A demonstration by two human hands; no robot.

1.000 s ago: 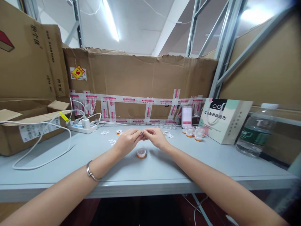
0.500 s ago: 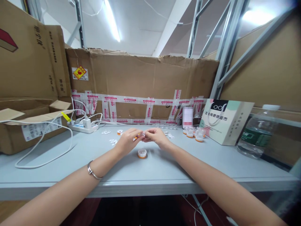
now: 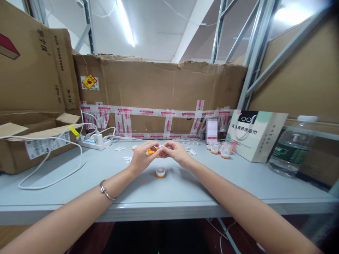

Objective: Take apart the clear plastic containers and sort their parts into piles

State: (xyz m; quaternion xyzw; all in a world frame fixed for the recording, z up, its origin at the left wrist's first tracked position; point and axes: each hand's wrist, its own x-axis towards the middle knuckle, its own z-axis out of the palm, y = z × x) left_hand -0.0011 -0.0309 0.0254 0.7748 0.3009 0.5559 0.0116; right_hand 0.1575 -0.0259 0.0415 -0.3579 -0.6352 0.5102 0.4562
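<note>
Above the middle of the table, my left hand (image 3: 143, 157) and my right hand (image 3: 177, 153) meet at the fingertips. Between them is a small clear plastic piece (image 3: 159, 146), pinched by both hands; its exact shape is too small to tell. Orange parts (image 3: 151, 151) show through the gap between my left thumb and fingers; I cannot tell whether they are held or lie behind. Nearer to me, a small round white-and-orange container (image 3: 160, 172) stands on the table. Small white discs (image 3: 127, 159) lie left of my left hand.
More white discs (image 3: 191, 151) lie at the right, beside several clear containers with orange bases (image 3: 225, 151). A phone (image 3: 212, 130) leans at the back. A paper bag (image 3: 254, 137) and a water bottle (image 3: 291, 148) stand right. A power strip (image 3: 96, 140) and open carton (image 3: 53, 134) are left.
My left hand has turned slightly and its thumb-finger gap has widened, showing more orange. The clear piece is now more visible between my fingertips. The white-and-orange container has stayed in place.
</note>
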